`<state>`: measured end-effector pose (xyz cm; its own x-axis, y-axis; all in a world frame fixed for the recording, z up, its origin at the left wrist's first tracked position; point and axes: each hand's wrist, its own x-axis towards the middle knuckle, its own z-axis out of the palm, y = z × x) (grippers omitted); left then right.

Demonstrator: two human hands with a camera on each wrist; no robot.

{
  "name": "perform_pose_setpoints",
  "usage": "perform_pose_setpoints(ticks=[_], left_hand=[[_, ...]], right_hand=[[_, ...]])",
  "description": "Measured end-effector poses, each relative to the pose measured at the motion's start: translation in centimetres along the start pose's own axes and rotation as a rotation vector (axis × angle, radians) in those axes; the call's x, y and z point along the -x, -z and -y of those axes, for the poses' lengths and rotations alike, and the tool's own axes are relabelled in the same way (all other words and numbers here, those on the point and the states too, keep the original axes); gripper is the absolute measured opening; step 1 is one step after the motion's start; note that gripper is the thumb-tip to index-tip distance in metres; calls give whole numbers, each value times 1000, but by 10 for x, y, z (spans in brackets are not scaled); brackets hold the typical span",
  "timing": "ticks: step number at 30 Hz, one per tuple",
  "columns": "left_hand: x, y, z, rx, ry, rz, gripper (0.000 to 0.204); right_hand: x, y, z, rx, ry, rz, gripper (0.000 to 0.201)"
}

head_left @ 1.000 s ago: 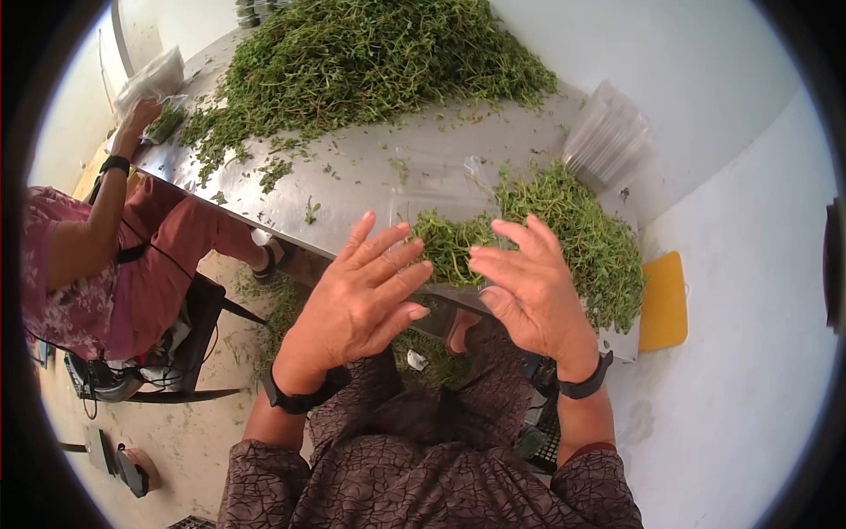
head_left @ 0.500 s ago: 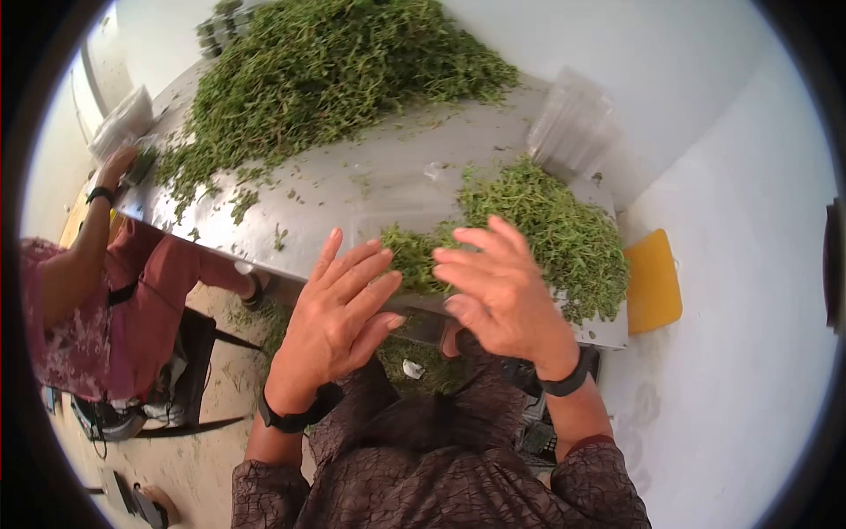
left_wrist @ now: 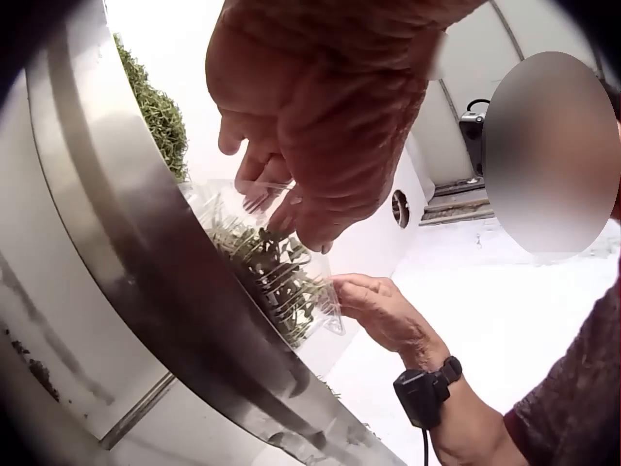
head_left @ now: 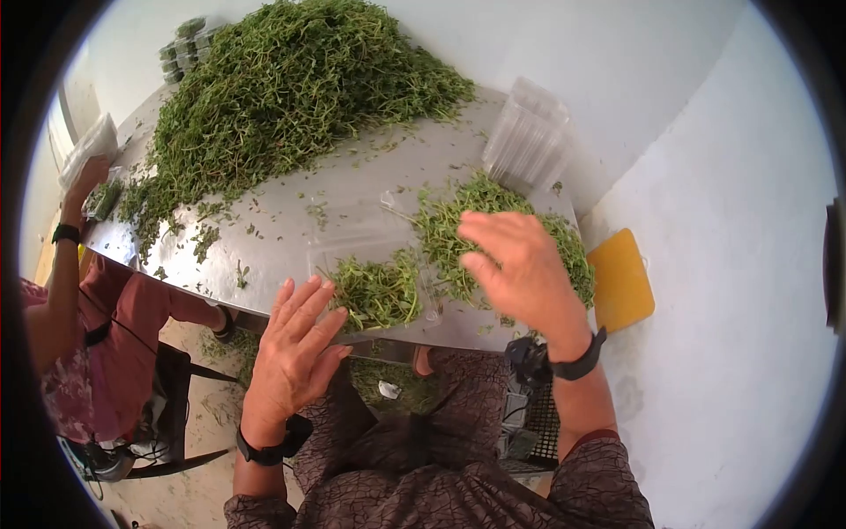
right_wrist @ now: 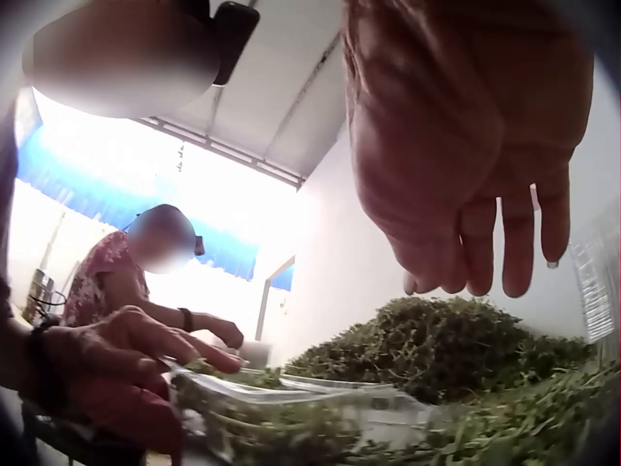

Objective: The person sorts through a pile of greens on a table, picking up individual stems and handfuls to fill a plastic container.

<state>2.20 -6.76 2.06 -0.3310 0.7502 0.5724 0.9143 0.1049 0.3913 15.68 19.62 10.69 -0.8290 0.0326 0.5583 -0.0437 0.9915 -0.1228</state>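
A clear plastic box with its lid (head_left: 357, 231) folded back lies at the table's front edge, green sprigs (head_left: 379, 293) filling its near half. At the box's left side is my left hand (head_left: 291, 357), fingers extended, their tips by its corner; the left wrist view shows the box (left_wrist: 281, 282) beside the fingers. My right hand (head_left: 524, 273) hovers over a smaller heap of loose sprigs (head_left: 449, 234) right of the box, fingers extended and holding nothing. In the right wrist view this hand (right_wrist: 475, 146) hangs above the greens, fingers pointing down.
A large green heap (head_left: 282, 97) covers the back of the metal table (head_left: 291, 198). Stacked empty boxes (head_left: 529, 137) stand at the back right, filled boxes (head_left: 182, 51) at the back left. A yellow board (head_left: 621, 278) leans at the right. Another person (head_left: 66, 353) sits at left.
The view has shifted, so the table shows more to the left. My hands have moved apart: the left to the box's left side, the right over the small heap.
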Motion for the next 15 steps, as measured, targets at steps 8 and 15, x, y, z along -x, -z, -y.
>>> perform_pose_setpoints(ticks=[8, 15], left_hand=[[-5, -11, 6, -17, -76, -122, 32], [-10, -8, 9, -23, -93, -174, 34]], right_hand=[[-29, -17, -44, 132, -279, 255, 29], [-46, -48, -56, 329, -473, 590, 45]])
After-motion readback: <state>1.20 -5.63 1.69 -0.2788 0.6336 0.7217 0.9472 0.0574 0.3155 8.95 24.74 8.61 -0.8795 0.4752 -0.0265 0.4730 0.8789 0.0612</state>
